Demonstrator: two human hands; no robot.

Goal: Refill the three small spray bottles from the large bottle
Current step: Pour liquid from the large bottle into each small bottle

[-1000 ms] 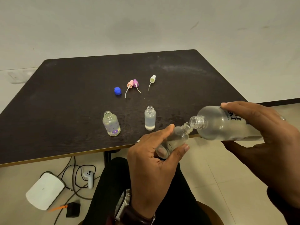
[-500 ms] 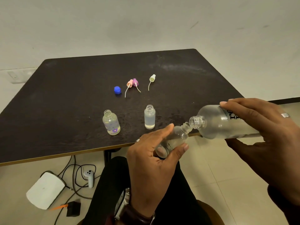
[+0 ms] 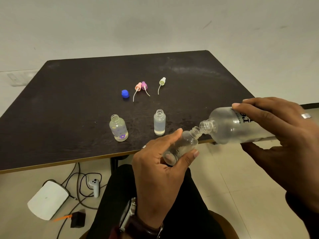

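Clear large bottle [image 3: 229, 126] (uncapped) tilted, mouth meeting small bottle [image 3: 183, 145].

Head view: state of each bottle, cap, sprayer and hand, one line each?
large bottle: uncapped, tilted, mouth at small bottle's neck
held small bottle: tilted, open
flower bottle: upright, open
plain bottle: upright, open
blue cap: off, on table
three sprayer heads: off, lying down
left hand: gripping small bottle
right hand: gripping large bottle

A dark, scuffed tabletop [image 3: 69, 104] with a pale wooden edge stands against a plain off-white wall [image 3: 155, 23] marked by faint smudges. Beige floor tiles [image 3: 233, 178] spread below. Under the tabletop lie a white box-like device [image 3: 48, 200], looping black cables [image 3: 81, 183], a small white controller [image 3: 95, 186] and a black plug [image 3: 77, 219].
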